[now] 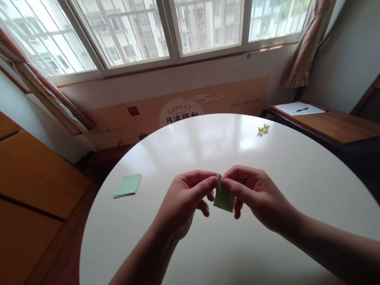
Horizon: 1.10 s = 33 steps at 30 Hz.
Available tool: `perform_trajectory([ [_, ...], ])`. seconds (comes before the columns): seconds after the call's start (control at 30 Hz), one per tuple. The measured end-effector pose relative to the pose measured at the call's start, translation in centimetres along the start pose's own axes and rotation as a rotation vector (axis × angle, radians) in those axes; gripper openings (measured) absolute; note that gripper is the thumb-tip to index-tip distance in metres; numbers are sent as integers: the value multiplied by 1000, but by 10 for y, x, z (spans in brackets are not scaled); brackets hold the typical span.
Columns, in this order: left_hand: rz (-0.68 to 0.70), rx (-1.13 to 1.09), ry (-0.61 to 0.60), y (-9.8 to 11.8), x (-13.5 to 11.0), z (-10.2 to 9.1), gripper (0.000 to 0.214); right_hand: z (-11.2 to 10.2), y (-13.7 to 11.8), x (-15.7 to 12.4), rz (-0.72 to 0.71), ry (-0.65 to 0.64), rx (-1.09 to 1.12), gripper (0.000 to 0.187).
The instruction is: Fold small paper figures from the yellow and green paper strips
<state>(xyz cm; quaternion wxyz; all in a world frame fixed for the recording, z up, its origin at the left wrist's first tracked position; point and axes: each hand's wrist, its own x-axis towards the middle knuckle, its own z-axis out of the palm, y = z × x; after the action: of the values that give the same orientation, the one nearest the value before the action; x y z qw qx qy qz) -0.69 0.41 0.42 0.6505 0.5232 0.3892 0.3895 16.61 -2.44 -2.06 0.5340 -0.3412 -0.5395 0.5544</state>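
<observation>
A small folded piece of green paper (224, 198) is held up above the white table between my two hands. My left hand (192, 197) pinches its top edge between thumb and forefinger, the other fingers curled loosely below. On the opposite side, my right hand (250, 188) grips the top right edge with thumb and forefinger. The lower part of the paper hangs free and comes to a corner. My fingers hide the paper's upper sides.
The round white table (203, 260) carries a stack of light green paper squares (128, 185) at left and small yellow folded figures (263, 129) at far right. A wooden desk (353, 126) beyond holds white paper (294, 109) and a pen (302, 110).
</observation>
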Motion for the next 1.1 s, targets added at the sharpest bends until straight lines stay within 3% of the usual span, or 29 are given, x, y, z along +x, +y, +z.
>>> perform_trajectory([
  [0.17, -58, -42, -83, -1, 3, -5, 30, -1, 0, -1, 26, -53, 51, 20],
  [0.3, -11, -18, -110, -1, 3, -5, 28, -1, 1, -1, 40, -74, 91, 21],
  [0.8, 159, 234, 27, 5, -2, 1, 18, -1, 2, -1, 65, -40, -8, 25],
  [1.1, 226, 348, 38, 6, -4, 2, 17, -2, 4, 1, 56, -22, -76, 25],
])
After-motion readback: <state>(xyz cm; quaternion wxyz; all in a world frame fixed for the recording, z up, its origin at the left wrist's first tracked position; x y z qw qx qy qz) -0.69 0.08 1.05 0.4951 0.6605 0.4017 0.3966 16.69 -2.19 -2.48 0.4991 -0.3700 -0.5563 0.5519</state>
